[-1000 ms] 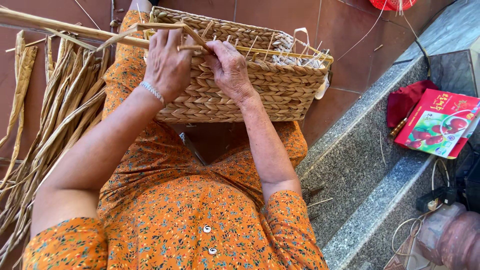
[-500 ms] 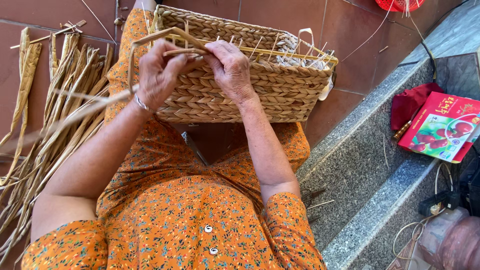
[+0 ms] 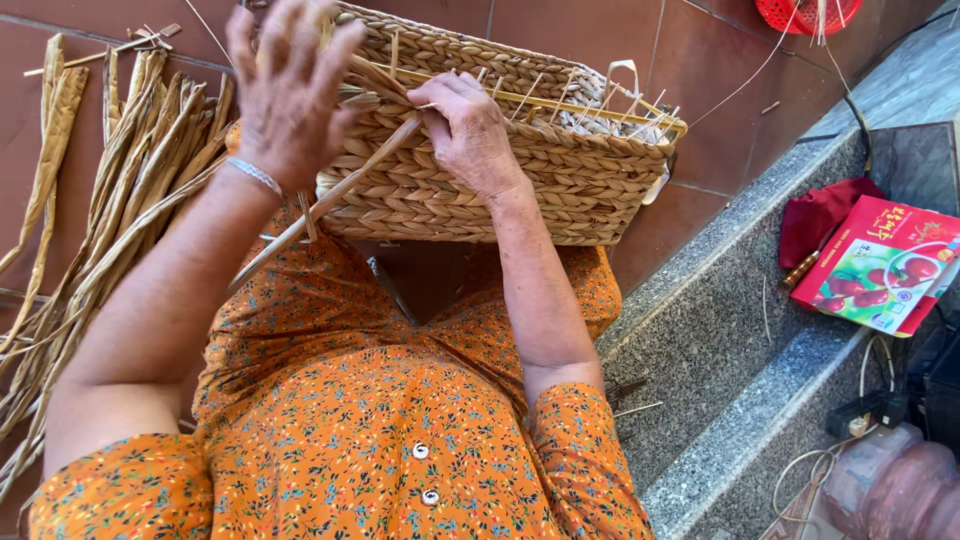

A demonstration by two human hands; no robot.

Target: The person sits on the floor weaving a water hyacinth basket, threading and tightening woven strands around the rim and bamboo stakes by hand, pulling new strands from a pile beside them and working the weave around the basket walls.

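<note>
The head view looks down over an orange flowered dress [image 3: 380, 440] onto a woven basket [image 3: 560, 170] resting on the person's lap, directly under both hands. The basket is rectangular, plaited from pale dried fibre, with thin upright stakes standing out along its rim beyond the right hand.

The left hand [image 3: 290, 90] is raised above the near-left corner of the basket, fingers spread apart and blurred; whether it grips anything I cannot tell. A bracelet [image 3: 255, 175] circles its wrist. The right hand [image 3: 470, 130] lies on the basket's rim, fingers curled down and pinching a flat fibre strand [image 3: 330, 200], which runs from those fingers slantwise down below the left wrist. The two hands are apart, the left higher and nearer the camera.

Out past the left hand, a sheaf of long dried leaves [image 3: 120, 210] lies on a floor of reddish-brown tiles [image 3: 720, 80], which also shows beyond the basket. To the outside of the right hand the tiles meet a grey speckled stone step [image 3: 720, 330]. On that step, well apart from the right hand, lie a dark red cloth [image 3: 825, 215] and a flat red box with a fruit picture [image 3: 880, 265]. A red plastic basket [image 3: 820, 12] peeks in at the top edge, far beyond the right hand.
</note>
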